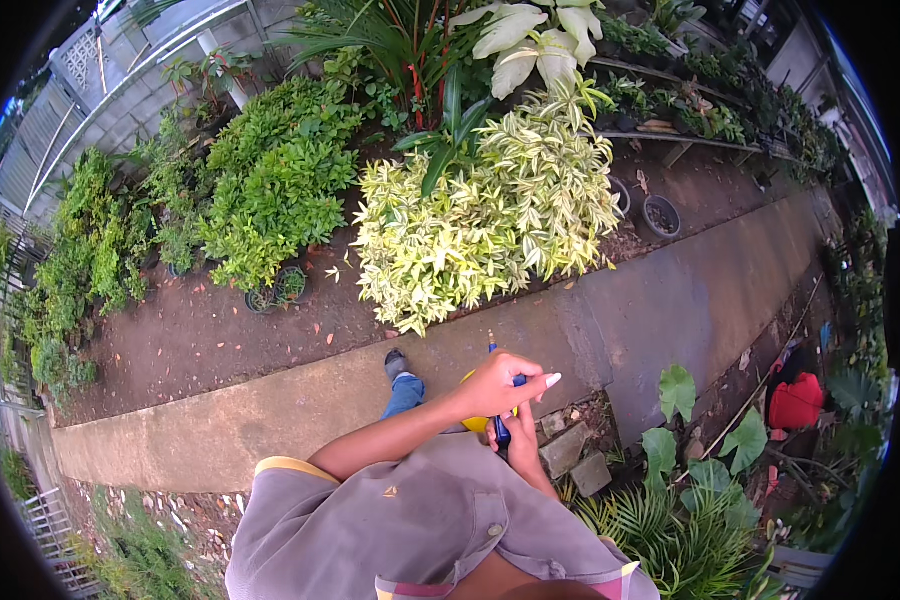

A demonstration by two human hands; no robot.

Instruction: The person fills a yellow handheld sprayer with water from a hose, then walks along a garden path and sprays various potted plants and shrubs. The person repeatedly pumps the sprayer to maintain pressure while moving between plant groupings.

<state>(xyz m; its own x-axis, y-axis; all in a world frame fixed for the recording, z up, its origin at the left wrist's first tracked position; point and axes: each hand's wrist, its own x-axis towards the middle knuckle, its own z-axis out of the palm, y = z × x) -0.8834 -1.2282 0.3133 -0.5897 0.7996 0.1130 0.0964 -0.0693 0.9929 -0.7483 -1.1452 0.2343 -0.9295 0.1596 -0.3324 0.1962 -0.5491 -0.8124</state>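
Note:
A blue and yellow hand sprayer with a brass nozzle tip is in front of my grey shirt, over the concrete path. My left hand reaches across from the left and is closed around an upper blue part of it, with a finger or thumb pointing right. Just below, my right hand is wrapped around its blue handle. The nozzle points away from me, toward a variegated yellow-green shrub beyond the path. My hands hide much of the sprayer's body.
A concrete path crosses beneath me, with my dark shoe on it. Potted green plants stand left, empty-looking pots right. Loose concrete blocks, broad-leaved plants and a red item lie at right.

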